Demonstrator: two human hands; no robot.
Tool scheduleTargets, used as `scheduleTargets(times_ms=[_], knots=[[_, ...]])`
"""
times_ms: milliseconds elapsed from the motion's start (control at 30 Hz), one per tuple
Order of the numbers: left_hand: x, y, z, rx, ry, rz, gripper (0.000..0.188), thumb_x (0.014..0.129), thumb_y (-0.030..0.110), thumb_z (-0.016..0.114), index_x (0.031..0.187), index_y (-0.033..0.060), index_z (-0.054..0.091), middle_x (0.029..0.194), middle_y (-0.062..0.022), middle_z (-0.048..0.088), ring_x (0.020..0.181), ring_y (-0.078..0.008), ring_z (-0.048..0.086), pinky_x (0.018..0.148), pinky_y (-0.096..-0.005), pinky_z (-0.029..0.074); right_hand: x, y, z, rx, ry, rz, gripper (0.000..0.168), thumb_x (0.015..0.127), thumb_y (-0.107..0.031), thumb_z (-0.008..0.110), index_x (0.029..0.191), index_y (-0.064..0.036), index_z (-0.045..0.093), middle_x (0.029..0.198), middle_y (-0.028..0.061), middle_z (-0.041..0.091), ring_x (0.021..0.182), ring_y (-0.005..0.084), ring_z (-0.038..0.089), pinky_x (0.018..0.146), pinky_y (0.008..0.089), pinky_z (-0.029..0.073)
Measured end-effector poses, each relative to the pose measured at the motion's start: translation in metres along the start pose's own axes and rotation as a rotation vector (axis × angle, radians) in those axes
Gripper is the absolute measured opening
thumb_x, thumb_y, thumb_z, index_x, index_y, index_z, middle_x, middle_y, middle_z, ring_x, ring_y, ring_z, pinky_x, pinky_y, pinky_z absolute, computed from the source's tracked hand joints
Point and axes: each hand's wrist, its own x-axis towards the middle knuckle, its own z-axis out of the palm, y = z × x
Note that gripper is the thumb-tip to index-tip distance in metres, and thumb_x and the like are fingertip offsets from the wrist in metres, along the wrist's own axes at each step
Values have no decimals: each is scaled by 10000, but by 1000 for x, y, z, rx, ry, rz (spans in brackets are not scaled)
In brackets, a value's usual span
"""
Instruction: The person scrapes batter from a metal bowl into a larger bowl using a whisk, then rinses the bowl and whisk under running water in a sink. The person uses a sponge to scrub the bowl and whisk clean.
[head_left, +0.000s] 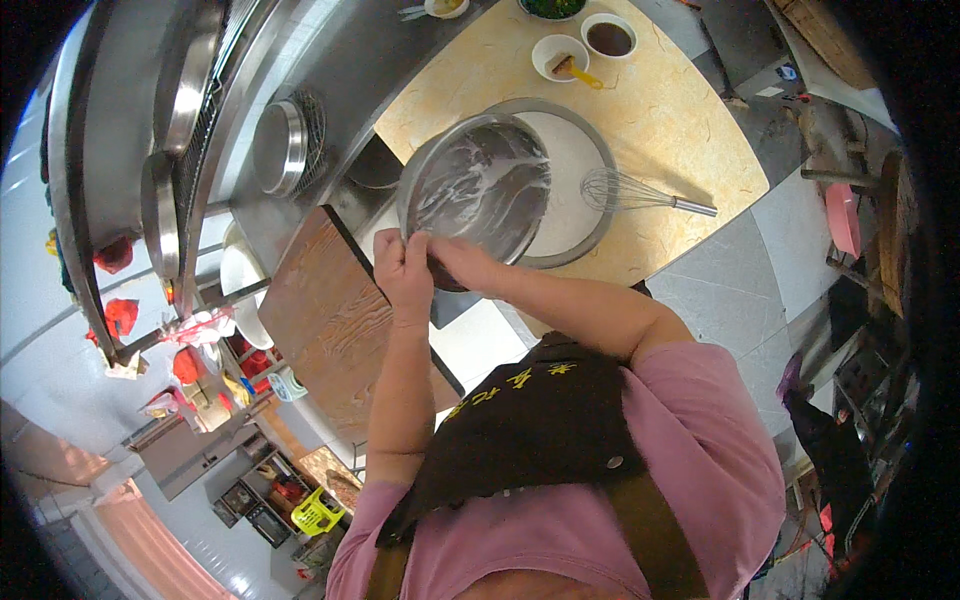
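A steel mixing bowl (480, 187) is tilted on its side, its open mouth turned over a wide metal basin (604, 240). White residue streaks the bowl's inner wall. My left hand (403, 270) grips the near rim, thumb on top. Right beside it, my right hand (463, 264) is also on the bowl's near edge, its fingertips hidden. White, batter-like liquid (574, 176) fills the basin, partly covered by the bowl. A wire balloon whisk (637, 193) lies across the basin's right rim, its handle pointing out over the table.
The pale yellow table (690, 135) also carries a white bowl with a yellow-handled brush (577, 71), a bowl of dark liquid (609, 39) and a bowl of chopped greens (553, 6). A brown wood-grain board (322, 322) lies left of me. Steel shelving (202, 150) stands beyond it.
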Motion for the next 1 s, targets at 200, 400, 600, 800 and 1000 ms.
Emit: scheduleTargets(times_ms=[200, 400, 600, 800, 1000], knots=[[-2, -9, -10, 13, 105, -142, 254, 848, 103, 626, 690, -47, 497, 797, -74, 505, 695, -162, 480, 641, -262, 408, 12, -8, -9, -148, 137, 24, 495, 940, -428, 452, 1016, 28, 628, 1009, 98, 656, 892, 259, 605, 831, 368, 460], [-5, 0, -3, 40, 50, -130, 260, 834, 133, 650, 718, -55, 514, 782, -82, 495, 691, -177, 478, 632, -280, 410, 16, -46, 7, 1037, -251, -114, 499, 968, -470, 377, 1247, -66, 462, 1236, 93, 506, 1125, 205, 478, 970, 345, 371], [-3, 6, -2, 62, 97, 50, 238, 804, 110, 687, 689, -31, 535, 784, -67, 501, 692, -179, 492, 627, -285, 406, 16, 14, 13, 312, -187, 81, 619, 964, -545, 299, 1248, -37, 512, 1193, 109, 565, 1069, 234, 530, 940, 347, 405], [-1, 9, -3, 129, 29, 33, 269, 802, 91, 701, 657, -20, 503, 769, -51, 482, 680, -149, 469, 610, -271, 392, 13, 32, -12, -567, -294, -37, 654, 965, -534, 244, 1304, -29, 485, 1257, 223, 537, 1182, 368, 491, 990, 415, 371], [1, 11, 5, 150, -60, 116, 326, 750, 91, 736, 617, -30, 464, 729, -73, 459, 628, -194, 457, 571, -298, 388, 49, 85, -37, -1077, 129, -408, 527, 958, -458, 317, 1234, -69, 539, 1210, 255, 543, 1106, 439, 510, 940, 515, 372]])
